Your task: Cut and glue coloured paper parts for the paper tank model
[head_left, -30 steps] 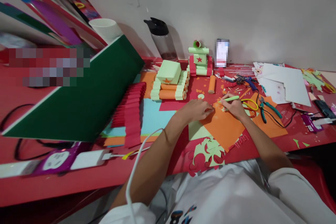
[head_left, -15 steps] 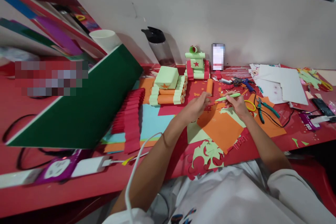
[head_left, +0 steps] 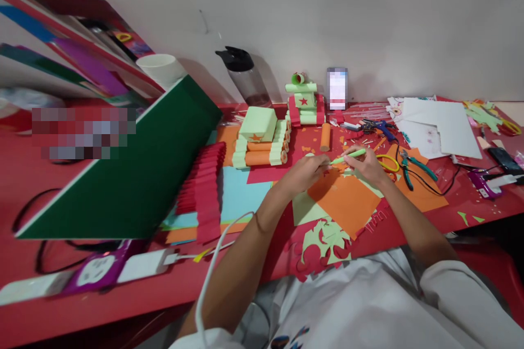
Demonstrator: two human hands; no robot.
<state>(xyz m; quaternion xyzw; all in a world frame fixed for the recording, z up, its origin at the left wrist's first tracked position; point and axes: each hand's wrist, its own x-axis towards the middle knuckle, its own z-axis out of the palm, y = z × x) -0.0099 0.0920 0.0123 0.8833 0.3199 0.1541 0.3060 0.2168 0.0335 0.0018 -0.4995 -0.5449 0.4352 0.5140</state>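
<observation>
A thin light-green stick [head_left: 355, 154], which looks like rolled paper, is held slantwise above the table. My right hand [head_left: 366, 166] pinches it along its length between thumb and fingers. At its lower left end are the closed fingertips of my left hand [head_left: 306, 173], which partly hide that end. Beneath my hands lies an orange paper sheet [head_left: 346, 202] over a light-green sheet [head_left: 305, 210]. Just beyond my left hand an orange paper roll [head_left: 325, 137] stands upright. Yellow-handled scissors [head_left: 388, 164] lie beside my right hand.
A tank-like paper model [head_left: 257, 122] and a smaller green-and-red one [head_left: 305, 101] stand behind, near a bottle [head_left: 248, 79] and phone [head_left: 337, 88]. A green board [head_left: 123, 174] leans at left. Pliers [head_left: 409, 169], a glue gun [head_left: 383, 130] and cut scraps [head_left: 325, 242] lie around.
My left hand has lowered from near the orange roll to the stick's left end. My right hand has brought the stick slightly left. The camera view has shifted a little.
</observation>
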